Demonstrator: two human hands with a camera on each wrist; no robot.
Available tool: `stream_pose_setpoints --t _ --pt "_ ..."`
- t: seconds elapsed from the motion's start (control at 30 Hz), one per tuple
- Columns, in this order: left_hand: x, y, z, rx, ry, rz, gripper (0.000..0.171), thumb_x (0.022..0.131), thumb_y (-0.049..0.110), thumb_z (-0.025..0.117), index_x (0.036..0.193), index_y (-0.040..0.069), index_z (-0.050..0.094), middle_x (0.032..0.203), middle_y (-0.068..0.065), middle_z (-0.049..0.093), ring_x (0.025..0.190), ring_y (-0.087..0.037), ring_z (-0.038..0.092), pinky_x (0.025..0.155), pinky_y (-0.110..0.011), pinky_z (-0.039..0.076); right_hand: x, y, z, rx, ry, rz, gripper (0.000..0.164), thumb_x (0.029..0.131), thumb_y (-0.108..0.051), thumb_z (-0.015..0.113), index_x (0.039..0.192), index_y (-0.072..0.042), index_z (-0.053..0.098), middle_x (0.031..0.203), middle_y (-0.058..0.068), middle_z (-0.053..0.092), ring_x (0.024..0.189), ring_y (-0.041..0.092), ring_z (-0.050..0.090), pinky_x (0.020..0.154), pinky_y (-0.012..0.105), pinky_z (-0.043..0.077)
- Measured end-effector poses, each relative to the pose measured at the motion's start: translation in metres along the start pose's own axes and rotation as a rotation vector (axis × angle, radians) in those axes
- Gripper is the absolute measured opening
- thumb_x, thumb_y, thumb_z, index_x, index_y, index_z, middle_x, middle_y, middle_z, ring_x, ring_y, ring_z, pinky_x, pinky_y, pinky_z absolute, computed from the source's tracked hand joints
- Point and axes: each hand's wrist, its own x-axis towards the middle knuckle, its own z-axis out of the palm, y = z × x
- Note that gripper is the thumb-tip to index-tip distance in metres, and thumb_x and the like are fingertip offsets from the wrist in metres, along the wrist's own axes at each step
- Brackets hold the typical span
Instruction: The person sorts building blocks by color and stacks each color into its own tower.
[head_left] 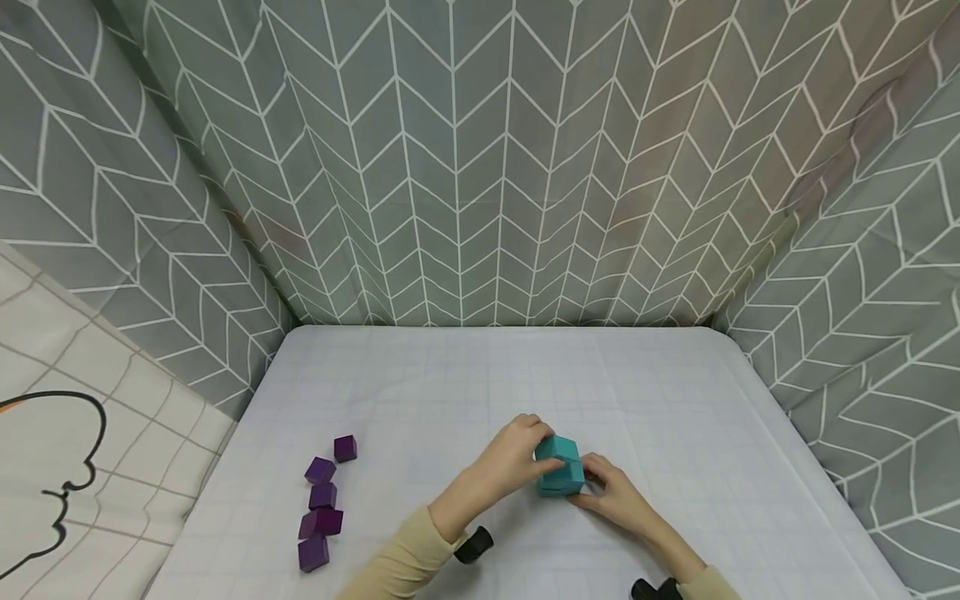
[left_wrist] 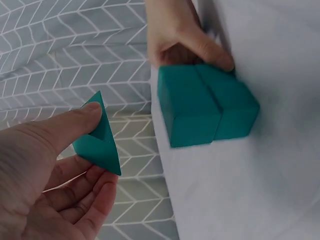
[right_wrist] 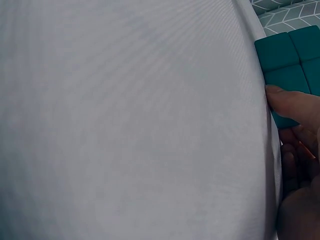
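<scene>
Between the thumb and fingers of my left hand (head_left: 512, 457) is a teal block (head_left: 556, 448), pinched above other teal blocks (head_left: 562, 480). In the left wrist view this held block (left_wrist: 106, 150) shows a pointed, three-cornered outline, apart from the two teal blocks (left_wrist: 192, 112) standing side by side on the table. My right hand (head_left: 617, 498) grips those lower blocks from the right, its thumb (right_wrist: 287, 102) lying along one face. The right wrist view shows teal faces (right_wrist: 277, 52) divided by crossing seams, partly cut off by the frame edge.
Several purple cubes (head_left: 322, 496) stand in a loose column at the table's left. A white cloth (head_left: 450, 375) covers the table. Patterned grey curtains (head_left: 480, 167) hang behind it and along the sides. Black wrist devices (head_left: 475, 546) sit near both sleeves.
</scene>
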Motion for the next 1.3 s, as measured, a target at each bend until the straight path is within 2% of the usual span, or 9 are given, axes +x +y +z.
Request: stream_pose_setpoints --t 0.17,0.4,0.53,0.67,1.03,1.3 --pt "0.000 0.006 0.014 -0.007 -0.036 -0.006 0.036 0.077 0.036 0.068 0.099 0.008 0.062 0.092 0.001 0.058 0.081 -0.006 0.052 0.067 -0.012 0.042 -0.001 0.003 0.001 0.023 -0.009 -0.010 0.046 0.071 -0.007 0.073 0.114 -0.007 0.056 0.105 -0.003 0.054 0.100 0.005 0.049 0.086 0.024 0.044" --pt "0.002 0.006 0.024 0.019 -0.045 -0.003 0.035 0.076 0.035 0.069 0.097 0.008 0.063 0.091 0.001 0.058 0.080 -0.006 0.051 0.066 -0.011 0.042 -0.001 0.010 0.002 -0.006 -0.011 -0.022 0.044 0.073 -0.013 0.073 0.114 -0.012 0.056 0.101 -0.007 0.056 0.098 0.007 0.049 0.087 0.026 0.043" --pt "0.002 0.006 0.027 0.021 -0.057 -0.006 0.034 0.076 0.034 0.069 0.096 0.007 0.063 0.091 0.000 0.058 0.079 -0.005 0.051 0.065 -0.010 0.041 0.000 0.029 0.005 -0.025 -0.003 -0.053 0.042 0.074 -0.018 0.072 0.114 -0.016 0.057 0.100 -0.009 0.056 0.097 0.007 0.049 0.087 0.026 0.042" --pt "0.003 0.005 0.031 0.014 -0.062 -0.014 0.033 0.076 0.034 0.070 0.095 0.008 0.063 0.089 0.001 0.057 0.077 -0.004 0.050 0.064 -0.009 0.040 0.000 0.040 0.007 -0.006 -0.009 -0.043 0.043 0.076 -0.023 0.071 0.115 -0.022 0.055 0.103 -0.011 0.055 0.099 0.007 0.048 0.088 0.026 0.042" --pt "0.002 0.005 0.033 0.026 -0.066 -0.018 0.034 0.075 0.034 0.071 0.096 0.008 0.063 0.088 0.002 0.056 0.077 -0.005 0.048 0.066 -0.011 0.041 0.000 0.033 0.005 0.001 0.016 -0.102 0.037 0.076 -0.021 0.071 0.110 -0.021 0.058 0.102 -0.010 0.056 0.097 0.008 0.050 0.086 0.026 0.042" --pt "0.002 0.005 0.034 0.037 -0.078 -0.025 0.035 0.075 0.034 0.071 0.096 0.007 0.063 0.089 0.001 0.057 0.078 -0.005 0.049 0.066 -0.010 0.041 0.000 0.035 0.005 0.006 -0.005 -0.086 0.038 0.076 -0.022 0.071 0.111 -0.023 0.056 0.104 -0.010 0.056 0.098 0.007 0.049 0.087 0.024 0.041"
